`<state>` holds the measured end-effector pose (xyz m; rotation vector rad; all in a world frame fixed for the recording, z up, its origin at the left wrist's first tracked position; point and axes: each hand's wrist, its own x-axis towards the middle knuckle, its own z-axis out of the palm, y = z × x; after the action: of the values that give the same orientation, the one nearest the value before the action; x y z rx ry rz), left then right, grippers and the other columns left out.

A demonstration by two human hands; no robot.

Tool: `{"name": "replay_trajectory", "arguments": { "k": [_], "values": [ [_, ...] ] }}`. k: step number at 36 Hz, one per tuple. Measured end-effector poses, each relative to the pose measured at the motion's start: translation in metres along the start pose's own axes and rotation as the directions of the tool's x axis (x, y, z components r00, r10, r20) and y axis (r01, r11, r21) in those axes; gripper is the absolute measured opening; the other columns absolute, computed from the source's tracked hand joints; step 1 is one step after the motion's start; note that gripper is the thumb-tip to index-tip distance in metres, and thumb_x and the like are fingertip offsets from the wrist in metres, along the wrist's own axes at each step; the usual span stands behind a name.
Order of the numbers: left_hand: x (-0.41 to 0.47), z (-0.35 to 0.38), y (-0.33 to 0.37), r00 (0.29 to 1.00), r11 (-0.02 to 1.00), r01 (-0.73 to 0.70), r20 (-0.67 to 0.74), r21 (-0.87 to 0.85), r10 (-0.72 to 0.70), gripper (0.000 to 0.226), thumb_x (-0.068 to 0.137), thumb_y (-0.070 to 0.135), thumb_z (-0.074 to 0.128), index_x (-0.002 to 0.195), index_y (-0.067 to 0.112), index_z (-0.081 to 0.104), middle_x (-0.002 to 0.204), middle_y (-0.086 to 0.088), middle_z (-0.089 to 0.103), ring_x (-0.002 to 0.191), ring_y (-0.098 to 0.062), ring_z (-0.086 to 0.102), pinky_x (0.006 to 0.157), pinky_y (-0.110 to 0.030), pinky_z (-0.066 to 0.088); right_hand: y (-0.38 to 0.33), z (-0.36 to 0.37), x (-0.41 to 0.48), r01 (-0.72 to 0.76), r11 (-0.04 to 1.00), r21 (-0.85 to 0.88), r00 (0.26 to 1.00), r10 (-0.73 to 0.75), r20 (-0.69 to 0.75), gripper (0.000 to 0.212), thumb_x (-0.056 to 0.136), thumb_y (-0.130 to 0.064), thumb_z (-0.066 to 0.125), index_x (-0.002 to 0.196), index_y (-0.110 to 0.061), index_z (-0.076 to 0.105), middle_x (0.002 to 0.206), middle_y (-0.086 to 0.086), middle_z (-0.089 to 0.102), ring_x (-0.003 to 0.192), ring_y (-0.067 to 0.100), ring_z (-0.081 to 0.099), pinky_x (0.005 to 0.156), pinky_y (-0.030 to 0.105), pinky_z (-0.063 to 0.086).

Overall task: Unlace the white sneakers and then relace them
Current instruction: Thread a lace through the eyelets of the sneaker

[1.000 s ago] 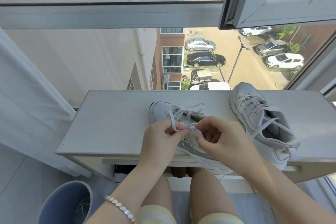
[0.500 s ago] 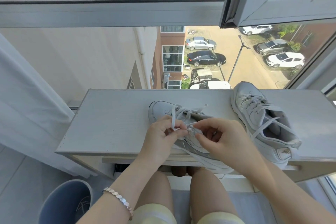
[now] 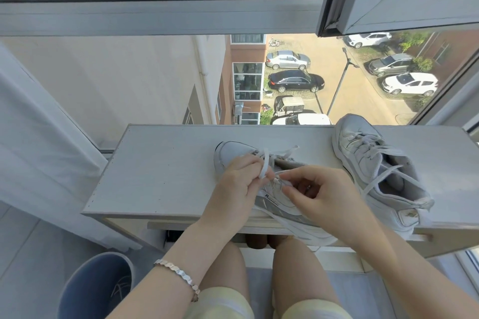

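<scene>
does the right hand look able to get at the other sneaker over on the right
Probably yes, once it lets go: the right hand pinches the lace of the near sneaker, but the other sneaker lies close beside it on the table, nothing between.

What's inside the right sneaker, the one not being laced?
Through the opening of the right sneaker the grey lining shows, with loose lace ends lying across it. The toe end of the inside is hidden under the laced tongue.
</scene>
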<state>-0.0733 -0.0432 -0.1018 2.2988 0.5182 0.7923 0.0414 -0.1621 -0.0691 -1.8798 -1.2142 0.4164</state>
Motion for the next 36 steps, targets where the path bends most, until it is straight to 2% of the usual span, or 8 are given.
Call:
{"name": "replay_trajectory", "arguments": {
  "k": [6,14,19,23,27,31,34,36],
  "values": [
    [0.000,0.006,0.006,0.996,0.996,0.054,-0.064,-0.064,-0.058,0.016,0.080,0.006,0.058,0.086,0.010,0.073,0.089,0.010,0.062,0.088,-0.004,0.054,0.078,-0.005,0.039,0.001,0.000,0.001,-0.036,0.999,-0.017,0.999,0.036,-0.007,0.020,0.080,-0.011,0.067,0.090,-0.026,0.075,0.051,-0.018,0.054,0.048,0.003,0.047,0.050,0.012,0.035],
    [-0.008,0.001,0.015,0.971,0.958,0.211,-0.075,-0.193,-0.229,0.030,0.081,0.015,0.072,0.078,0.042,0.059,0.073,0.023,0.064,0.071,0.008,0.053,0.060,-0.009,0.038,-0.001,0.003,0.004,-0.044,0.996,-0.076,0.998,0.042,-0.037,0.008,0.081,-0.018,0.071,0.086,-0.020,0.076,0.048,-0.033,0.051,0.052,-0.004,0.051,0.053,0.010,0.037],
    [-0.014,0.015,0.015,0.968,0.919,0.240,-0.002,-0.312,-0.253,0.018,0.079,0.027,0.066,0.096,0.034,0.065,0.096,0.010,0.060,0.093,-0.003,0.054,0.075,-0.011,0.042,0.001,0.010,0.002,0.077,0.983,-0.164,0.982,-0.103,-0.158,0.007,0.081,-0.012,0.070,0.080,-0.016,0.075,0.065,-0.022,0.056,0.062,-0.009,0.052,0.059,0.007,0.037],
    [-0.018,0.027,0.019,0.974,0.946,0.224,0.016,-0.236,-0.226,0.038,0.070,0.048,0.062,0.106,0.037,0.060,0.102,0.014,0.046,0.109,-0.005,0.042,0.089,-0.004,0.032,0.004,0.014,-0.001,0.128,0.970,-0.209,0.965,-0.171,-0.201,0.012,0.082,-0.020,0.059,0.079,-0.019,0.071,0.086,-0.011,0.063,0.076,0.001,0.053,0.065,0.011,0.041],
    [-0.017,0.036,0.023,0.932,0.911,0.356,0.013,-0.207,-0.362,0.053,0.055,0.065,0.060,0.104,0.054,0.045,0.105,0.030,0.029,0.108,0.005,0.028,0.090,-0.003,0.027,-0.004,0.012,-0.003,0.016,0.995,0.097,0.975,0.006,-0.221,0.025,0.092,-0.015,0.057,0.075,-0.034,0.056,0.076,-0.012,0.065,0.067,0.006,0.058,0.060,0.019,0.043],
    [-0.008,0.036,0.021,0.888,0.875,0.438,-0.052,-0.205,-0.457,0.044,0.069,0.047,0.073,0.108,0.040,0.053,0.103,0.020,0.031,0.105,-0.002,0.026,0.093,-0.019,0.033,-0.025,0.002,-0.005,0.033,0.935,0.354,0.965,0.062,-0.255,0.016,0.097,-0.014,0.042,0.083,-0.017,0.050,0.079,-0.008,0.069,0.066,0.028,0.061,0.060,0.034,0.047],
    [0.000,0.029,0.014,0.879,0.866,0.454,-0.055,-0.209,-0.474,0.038,0.078,0.032,0.070,0.110,0.037,0.050,0.103,0.018,0.031,0.109,-0.004,0.026,0.093,-0.020,0.031,-0.040,-0.017,-0.004,0.088,0.802,0.591,0.973,0.058,-0.224,0.018,0.098,-0.018,0.033,0.082,-0.013,0.042,0.063,-0.002,0.061,0.059,0.018,0.063,0.064,0.028,0.054],
    [0.003,0.023,0.008,0.886,0.879,0.442,-0.066,-0.181,-0.459,0.040,0.080,0.030,0.069,0.117,0.032,0.052,0.107,0.012,0.032,0.109,-0.004,0.027,0.093,-0.019,0.029,-0.043,-0.030,-0.002,0.131,0.745,0.655,0.957,0.077,-0.279,0.018,0.098,-0.018,0.035,0.081,-0.014,0.041,0.054,-0.005,0.050,0.046,0.011,0.048,0.049,0.024,0.047]
  ]
}}
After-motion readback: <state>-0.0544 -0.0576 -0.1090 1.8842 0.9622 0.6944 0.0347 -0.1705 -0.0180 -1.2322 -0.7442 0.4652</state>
